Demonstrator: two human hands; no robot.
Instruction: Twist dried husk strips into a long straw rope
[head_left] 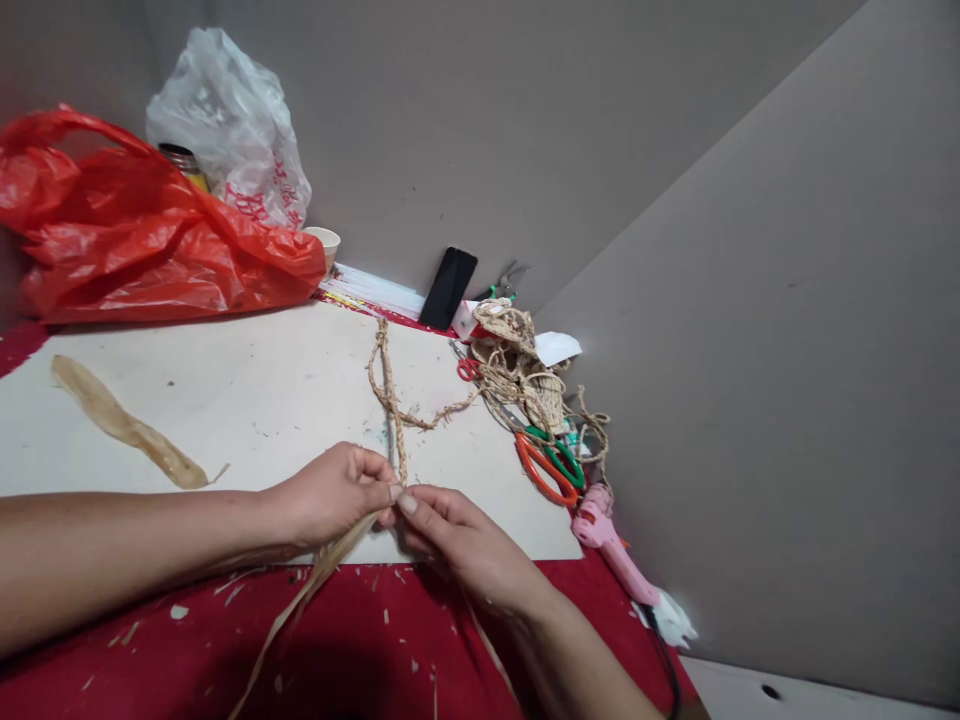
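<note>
A braided straw cord (400, 440) runs down the white board to my fingers, and its far part loops and trails right to a heap of cord. My left hand (337, 495) is closed in a pinch at the cord's near end. Right beside it, my right hand (450, 530) pinches at the same spot, thumb tip almost touching the left thumb. Loose husk-like strips (322, 572) hang from the cord's end over the red cloth. Another flat, pale brown strip (127, 425) lies apart on the board at the left.
On the right lie coiled straw cord (525, 375), scissors with red and green handles (551, 465) and a pink glue gun (619, 555). Behind are a black phone (448, 288), pliers (506, 283), a paper cup (325, 243) and a red plastic bag (165, 250). Grey walls enclose the back and right.
</note>
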